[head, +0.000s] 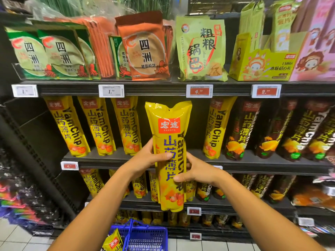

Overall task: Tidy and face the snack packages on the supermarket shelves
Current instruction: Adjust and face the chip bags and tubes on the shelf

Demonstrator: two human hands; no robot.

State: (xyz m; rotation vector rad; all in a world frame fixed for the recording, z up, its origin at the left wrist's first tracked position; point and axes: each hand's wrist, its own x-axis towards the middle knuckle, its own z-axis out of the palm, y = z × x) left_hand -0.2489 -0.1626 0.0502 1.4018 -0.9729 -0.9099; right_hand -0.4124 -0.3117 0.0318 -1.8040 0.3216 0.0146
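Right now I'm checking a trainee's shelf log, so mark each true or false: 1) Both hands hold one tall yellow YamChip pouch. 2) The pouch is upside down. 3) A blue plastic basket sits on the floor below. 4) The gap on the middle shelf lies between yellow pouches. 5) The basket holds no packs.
1) True: the left hand and the right hand both grip the tall yellow YamChip pouch.
2) False: it is upright, with its red logo at the top.
3) True: the blue plastic basket stands on the floor tiles.
4) True: the gap on the middle shelf has yellow pouches on both sides.
5) False: a small yellow pack shows at the basket.
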